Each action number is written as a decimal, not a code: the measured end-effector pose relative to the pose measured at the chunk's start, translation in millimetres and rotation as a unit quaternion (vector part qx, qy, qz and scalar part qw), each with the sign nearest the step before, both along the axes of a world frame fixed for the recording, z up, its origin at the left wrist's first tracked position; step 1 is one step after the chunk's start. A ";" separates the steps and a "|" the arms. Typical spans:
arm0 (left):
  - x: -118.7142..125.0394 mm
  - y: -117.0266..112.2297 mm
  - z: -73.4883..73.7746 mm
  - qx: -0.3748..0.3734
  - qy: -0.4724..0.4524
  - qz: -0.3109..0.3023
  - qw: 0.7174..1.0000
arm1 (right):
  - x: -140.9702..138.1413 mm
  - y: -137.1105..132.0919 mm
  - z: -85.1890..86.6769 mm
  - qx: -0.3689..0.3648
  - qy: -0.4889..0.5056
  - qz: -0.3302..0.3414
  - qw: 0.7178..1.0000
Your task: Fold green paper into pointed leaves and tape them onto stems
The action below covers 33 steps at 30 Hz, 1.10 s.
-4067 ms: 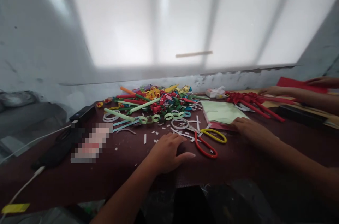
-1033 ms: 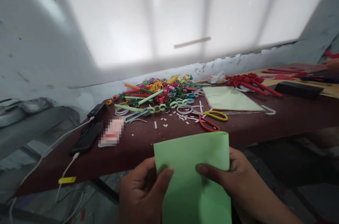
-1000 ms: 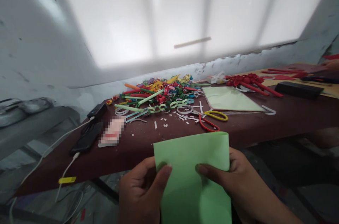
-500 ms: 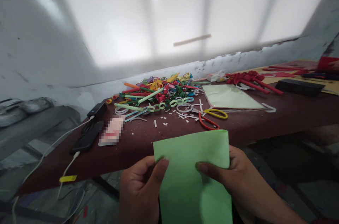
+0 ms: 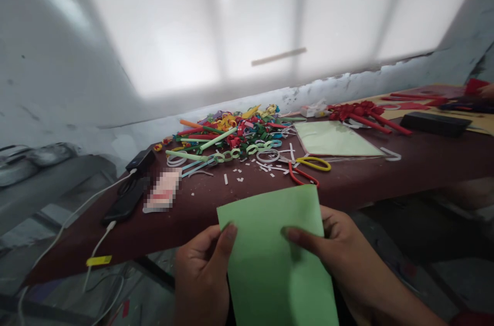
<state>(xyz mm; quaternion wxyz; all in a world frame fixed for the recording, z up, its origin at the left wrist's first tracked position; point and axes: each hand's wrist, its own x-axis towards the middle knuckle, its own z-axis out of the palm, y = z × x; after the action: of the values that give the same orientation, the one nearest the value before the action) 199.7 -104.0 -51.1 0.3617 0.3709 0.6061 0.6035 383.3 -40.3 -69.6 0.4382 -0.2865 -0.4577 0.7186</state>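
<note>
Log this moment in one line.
left hand: holding green paper, left side | right hand: holding same paper, right side | scissors: on table, beyond paper | colorful pile: farther back

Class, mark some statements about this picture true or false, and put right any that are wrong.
1. The left hand and the right hand both hold the green paper. True.
2. The scissors have two blue handles. False: one is red, the other yellow.
3. White scraps lie scattered on the table. True.
4. The dark box sits on the pale paper stack. False: they lie apart.
</note>
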 end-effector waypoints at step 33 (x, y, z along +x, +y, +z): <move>-81.5 64.6 12.2 0.189 0.502 -0.213 0.817 | 29.5 53.4 -21.6 0.097 -0.195 0.034 0.975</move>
<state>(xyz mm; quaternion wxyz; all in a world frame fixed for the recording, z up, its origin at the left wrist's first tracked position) 118.1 -39.4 -39.0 0.0499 0.8032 0.4837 0.3442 412.8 13.0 -91.1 0.3415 -0.3610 -0.6115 0.6157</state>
